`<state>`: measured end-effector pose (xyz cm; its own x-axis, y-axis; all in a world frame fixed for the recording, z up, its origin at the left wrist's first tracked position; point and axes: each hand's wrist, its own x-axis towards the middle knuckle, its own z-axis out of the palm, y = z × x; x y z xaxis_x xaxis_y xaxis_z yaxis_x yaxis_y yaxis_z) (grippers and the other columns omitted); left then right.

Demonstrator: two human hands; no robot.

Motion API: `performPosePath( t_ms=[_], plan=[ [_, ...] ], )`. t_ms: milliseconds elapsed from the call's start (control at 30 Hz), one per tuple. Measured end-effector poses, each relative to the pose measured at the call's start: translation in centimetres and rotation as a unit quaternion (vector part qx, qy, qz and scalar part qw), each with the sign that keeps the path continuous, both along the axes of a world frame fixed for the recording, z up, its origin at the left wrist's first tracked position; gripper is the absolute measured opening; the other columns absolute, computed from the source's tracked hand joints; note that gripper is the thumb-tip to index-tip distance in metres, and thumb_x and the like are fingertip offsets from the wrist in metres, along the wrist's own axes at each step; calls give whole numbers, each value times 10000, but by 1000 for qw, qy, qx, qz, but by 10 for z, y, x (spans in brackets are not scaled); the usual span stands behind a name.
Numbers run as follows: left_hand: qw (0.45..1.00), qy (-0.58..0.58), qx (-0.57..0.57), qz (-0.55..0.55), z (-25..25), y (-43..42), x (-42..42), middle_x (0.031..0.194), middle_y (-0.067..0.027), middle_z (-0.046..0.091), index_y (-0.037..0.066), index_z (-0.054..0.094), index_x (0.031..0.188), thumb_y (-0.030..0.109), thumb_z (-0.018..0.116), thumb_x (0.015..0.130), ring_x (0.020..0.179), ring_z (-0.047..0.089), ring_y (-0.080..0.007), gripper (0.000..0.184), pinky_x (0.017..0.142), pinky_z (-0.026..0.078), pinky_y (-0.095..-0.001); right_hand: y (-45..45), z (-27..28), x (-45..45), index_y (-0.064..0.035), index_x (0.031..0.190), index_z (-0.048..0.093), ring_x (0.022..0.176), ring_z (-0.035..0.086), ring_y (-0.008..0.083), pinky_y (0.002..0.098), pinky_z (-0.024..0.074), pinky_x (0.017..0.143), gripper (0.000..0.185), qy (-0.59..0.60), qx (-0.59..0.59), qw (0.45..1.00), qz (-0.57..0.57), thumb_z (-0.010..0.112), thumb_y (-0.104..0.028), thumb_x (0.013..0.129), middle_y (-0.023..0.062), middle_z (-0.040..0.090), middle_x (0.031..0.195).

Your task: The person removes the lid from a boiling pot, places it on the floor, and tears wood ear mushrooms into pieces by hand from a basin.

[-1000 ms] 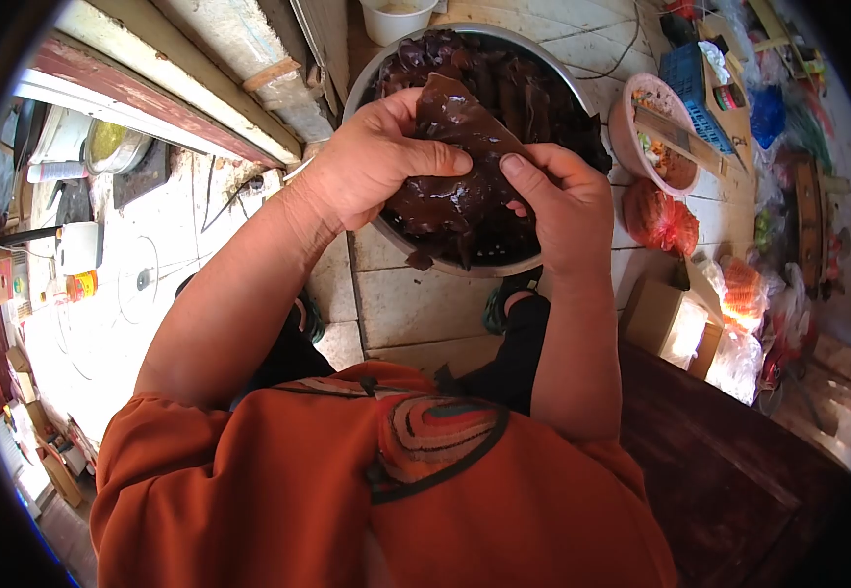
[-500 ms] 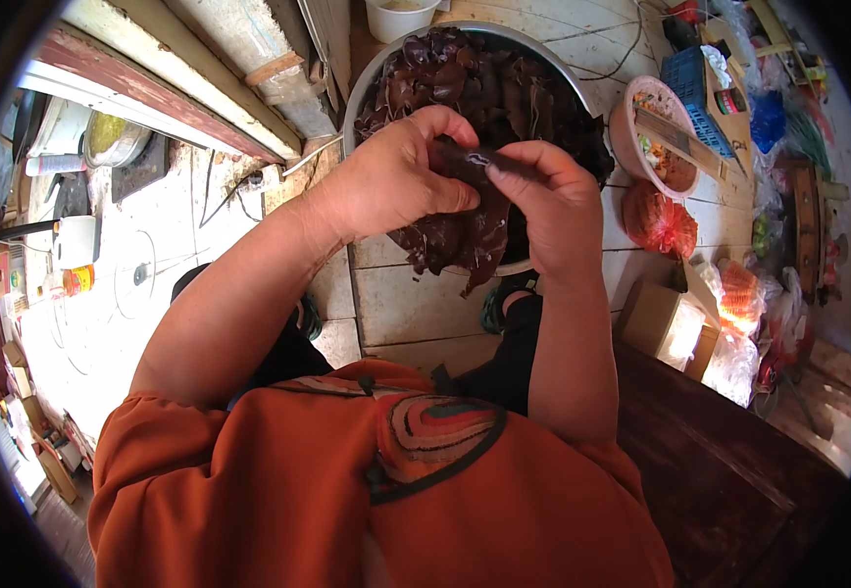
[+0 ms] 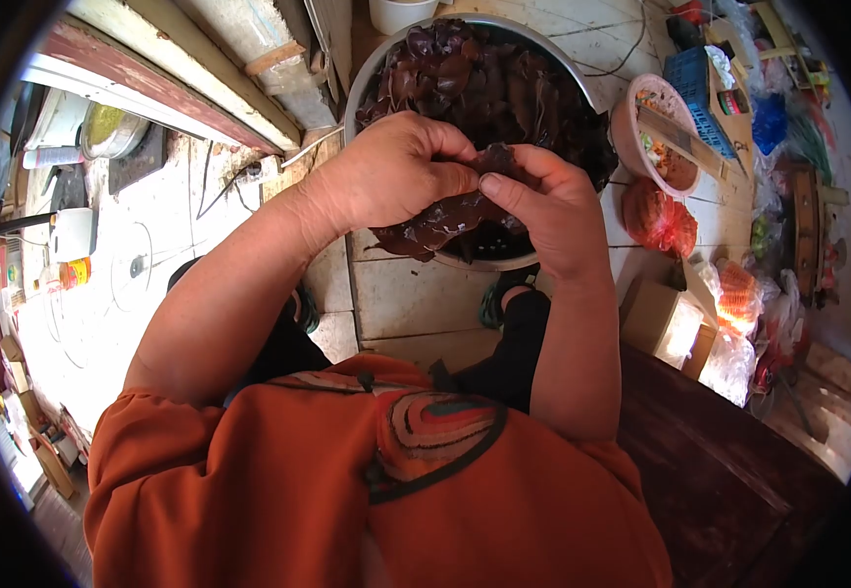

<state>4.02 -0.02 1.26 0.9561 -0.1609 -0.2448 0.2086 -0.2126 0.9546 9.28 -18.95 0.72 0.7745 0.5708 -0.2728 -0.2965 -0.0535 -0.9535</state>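
A dark brown, glossy sheet of wood ear mushroom [image 3: 450, 223] is pinched between my two hands, its broad part hanging below my fingers. My left hand [image 3: 401, 171] grips it from the left, thumb and fingertips pressed together. From the right, my right hand [image 3: 551, 201] pinches the same piece, the two thumbs nearly touching. Beneath and beyond them stands a large metal basin [image 3: 582, 90] heaped with more wood ear [image 3: 475, 83]. My hands hide part of the basin's near side.
Right of the basin sits a pink tub [image 3: 685, 174] of scraps with a board across it. Close by are a red plastic bag [image 3: 659, 218], a blue crate [image 3: 695, 103] and an open cardboard box [image 3: 656, 318]. A white bucket [image 3: 401, 15] stands behind the basin.
My hands have come closer together on the mushroom. Its hanging part has turned from pointing downward to lying more sideways, toward the left.
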Motion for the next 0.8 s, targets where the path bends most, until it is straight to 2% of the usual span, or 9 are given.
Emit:
performPosePath(
  t_ms=[67,333,533,600,633,700,733,800],
  plan=[
    [999,-1,41,-19,4,2,-1,786,-22,655,-7,653,947,114,606,870,720,566,-76,151,671,475,-231,0,2,-1,12,982,647,680,571,57,192,463,587,201,-39,-39,998,-3,688,-61,800,12,644,802],
    [998,-15,33,-44,8,6,-2,686,13,586,-7,642,840,97,588,837,643,508,-64,118,611,445,-231,1,7,-3,-2,879,638,638,537,34,186,442,565,138,-87,-61,993,50,702,-39,763,-17,609,731],
    [992,66,-103,8,5,1,-5,681,23,581,6,650,777,80,612,797,614,494,-43,86,576,425,-208,6,12,-11,-6,833,622,615,496,19,174,411,549,117,-115,-31,992,37,695,-18,742,-36,572,709],
    [978,66,-186,66,-1,-3,-5,692,9,606,12,658,778,72,618,787,625,535,-60,73,598,452,-206,8,11,-13,-8,827,621,610,487,16,172,405,545,114,-131,-20,991,17,694,-17,741,-38,566,709],
    [978,67,-186,65,-2,-5,-5,692,9,606,12,658,778,72,618,787,625,535,-60,73,598,452,-206,9,9,-14,-7,825,621,614,489,15,172,406,546,112,-147,-8,989,9,693,-19,740,-36,569,718],
    [949,125,-262,119,-2,-7,-5,660,-6,597,2,661,745,106,630,779,598,533,-79,113,555,452,-231,9,9,-13,-6,823,622,617,491,15,172,408,547,111,-163,4,987,2,693,-22,739,-33,573,726],
    [950,125,-262,119,-2,-7,-5,660,-6,597,2,661,745,106,630,779,598,533,-79,113,555,452,-231,8,10,-12,-6,835,631,628,495,17,172,410,555,117,-170,-4,985,0,700,-29,743,-32,578,733],
    [936,123,-297,142,-3,-7,-4,797,-30,651,-1,657,875,90,644,793,722,602,-104,123,684,493,-217,8,10,-9,-5,847,641,640,499,19,172,413,564,125,-179,-12,984,-3,708,-37,747,-30,583,740]
  ],
)
